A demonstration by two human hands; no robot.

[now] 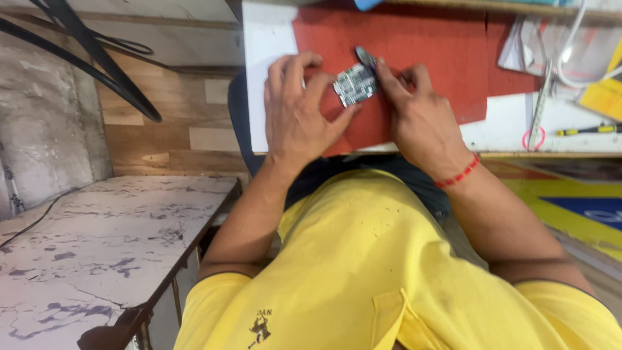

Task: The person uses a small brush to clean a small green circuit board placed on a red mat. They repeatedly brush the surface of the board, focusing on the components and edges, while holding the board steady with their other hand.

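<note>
Here, my left hand (299,111) pinches a small green circuit board (354,84) by its edges over the red mat (421,48) on the bench (505,133). My right hand (418,113), a red thread at its wrist, grips a slim dark tool (365,56) whose tip meets the board's upper edge. A yellow-handled screwdriver (588,130) lies well apart at right.

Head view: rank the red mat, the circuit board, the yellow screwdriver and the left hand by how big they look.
1. Red mat, by far the largest.
2. Left hand.
3. Circuit board.
4. Yellow screwdriver, longer than the board but very thin; it also lies farther off at the table's edge, so ranks 3 and 4 are unsure.
</note>
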